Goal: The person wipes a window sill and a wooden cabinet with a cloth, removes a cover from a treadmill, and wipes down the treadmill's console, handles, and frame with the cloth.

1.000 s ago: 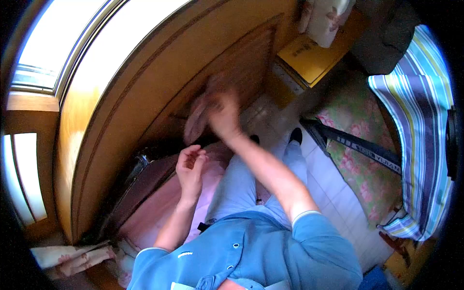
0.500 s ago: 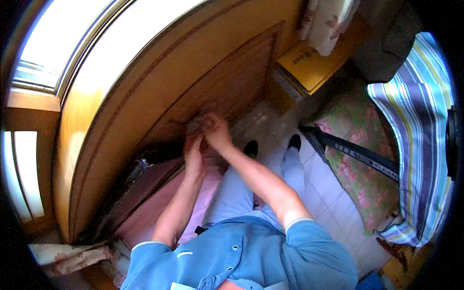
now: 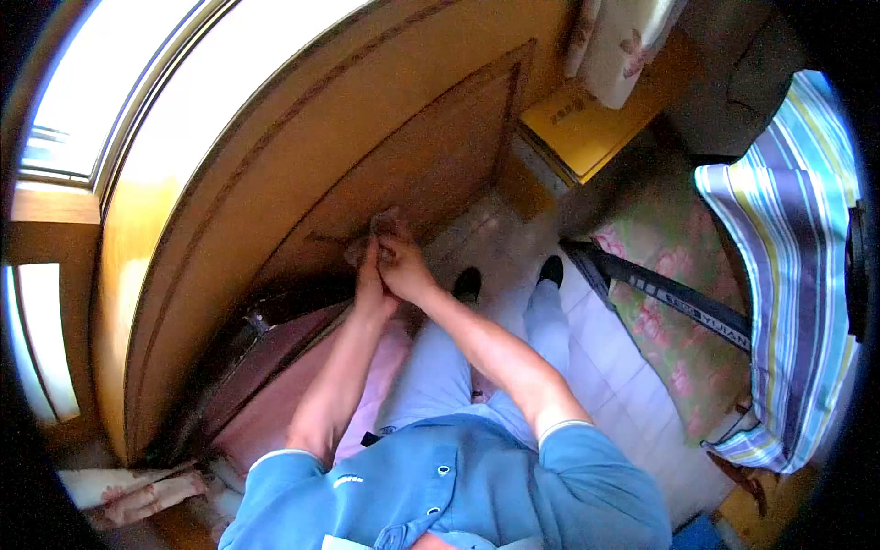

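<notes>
Both my hands meet in front of the brown wooden panel (image 3: 422, 147). A small crumpled cloth (image 3: 390, 220), pinkish and dim, shows at and above the fingertips. My left hand (image 3: 370, 275) is closed on its lower left part, fingers pointing up. Pressed against it from the right, my right hand (image 3: 403, 268) has its fingers curled round the cloth. The cloth's exact shape is hard to make out against the dark wood.
Pink bedding (image 3: 275, 385) lies at my left beside the panel. A yellow box (image 3: 587, 128) is at the upper right. Further right are a flowered cloth (image 3: 678, 312) with a black strap (image 3: 687, 307) across it, and a striped cloth (image 3: 788, 275).
My right hand has come down from the panel to my left hand, bringing the cloth along. The left hand has risen slightly and closed on it.
</notes>
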`<state>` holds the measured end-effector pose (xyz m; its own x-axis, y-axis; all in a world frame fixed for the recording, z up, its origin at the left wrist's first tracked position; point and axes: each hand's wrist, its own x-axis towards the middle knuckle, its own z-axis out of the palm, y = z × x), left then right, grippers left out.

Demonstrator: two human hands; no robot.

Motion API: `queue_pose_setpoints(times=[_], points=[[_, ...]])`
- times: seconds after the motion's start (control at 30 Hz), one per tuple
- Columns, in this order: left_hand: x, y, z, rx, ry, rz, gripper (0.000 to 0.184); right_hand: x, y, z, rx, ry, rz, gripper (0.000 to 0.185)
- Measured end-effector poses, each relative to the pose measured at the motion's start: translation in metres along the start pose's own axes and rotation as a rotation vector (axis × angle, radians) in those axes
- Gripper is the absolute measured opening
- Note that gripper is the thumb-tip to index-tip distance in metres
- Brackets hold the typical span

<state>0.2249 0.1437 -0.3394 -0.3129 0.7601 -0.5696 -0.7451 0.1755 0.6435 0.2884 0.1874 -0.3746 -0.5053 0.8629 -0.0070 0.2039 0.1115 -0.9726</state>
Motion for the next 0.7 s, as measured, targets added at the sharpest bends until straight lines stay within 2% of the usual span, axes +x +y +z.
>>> queue_pose_setpoints(times=[0.03, 0.07, 0.1, 0.13, 0.17, 0.2, 0.23, 0.27, 0.33, 0.37, 0.43, 0.47, 0.53, 0.6, 0.63, 0.7], points=[[-0.005, -0.002, -0.001, 0.007, 0.005, 0.000, 0.055, 0.001, -0.009, -0.009, 0.009, 0.001, 0.002, 0.046], [-0.009, -0.004, -0.001, 0.047, 0.039, -0.041, 0.052, 0.002, -0.016, -0.026, 0.196, 0.006, 0.167, 0.046], [-0.013, -0.007, -0.002, 0.084, 0.077, -0.088, 0.049, 0.005, -0.013, -0.039, 0.290, 0.066, 0.173, 0.044], [0.002, -0.016, -0.006, 0.064, 0.021, -0.089, 0.045, 0.008, -0.009, -0.053, 0.384, 0.127, 0.173, 0.043], [0.009, -0.012, 0.008, 0.061, 0.024, -0.098, 0.045, 0.017, -0.036, -0.089, 0.569, 0.069, 0.368, 0.045], [0.015, -0.002, 0.035, 0.127, 0.051, -0.056, 0.043, 0.030, -0.013, -0.097, 0.532, 0.258, 0.192, 0.049], [0.024, 0.007, 0.059, 0.195, 0.077, -0.010, 0.040, 0.042, -0.019, -0.122, 0.748, 0.285, 0.254, 0.052], [0.039, 0.011, 0.077, 0.198, 0.078, -0.011, 0.040, 0.060, -0.013, -0.139, 0.812, 0.436, 0.235, 0.049], [0.065, 0.014, 0.104, 0.146, -0.067, 0.030, 0.039, 0.086, -0.027, -0.183, 0.878, 0.590, 0.132, 0.049], [0.071, 0.013, 0.116, 0.165, -0.058, 0.025, 0.039, 0.103, -0.023, -0.194, 0.914, 0.682, 0.041, 0.049], [0.081, 0.009, 0.133, 0.117, 0.047, -0.034, 0.037, 0.133, -0.004, -0.197, 0.913, 0.781, -0.088, 0.050], [0.084, 0.004, 0.127, 0.138, 0.050, -0.035, 0.037, 0.141, 0.006, -0.186, 0.772, 0.826, -0.031, 0.054], [0.086, -0.014, 0.095, -0.048, 0.068, 0.049, 0.039, 0.147, 0.022, -0.138, 0.449, 0.879, 0.048, 0.059], [0.059, -0.014, 0.063, -0.025, 0.209, 0.045, 0.044, 0.113, 0.024, -0.071, 0.177, 0.737, 0.022, 0.060], [0.040, -0.013, 0.044, -0.040, 0.268, 0.033, 0.044, 0.087, 0.021, -0.040, 0.145, 0.577, 0.004, 0.061], [0.013, -0.018, -0.015, -0.048, 0.332, 0.018, 0.044, 0.033, 0.017, 0.006, 0.248, 0.104, 0.005, 0.063]])
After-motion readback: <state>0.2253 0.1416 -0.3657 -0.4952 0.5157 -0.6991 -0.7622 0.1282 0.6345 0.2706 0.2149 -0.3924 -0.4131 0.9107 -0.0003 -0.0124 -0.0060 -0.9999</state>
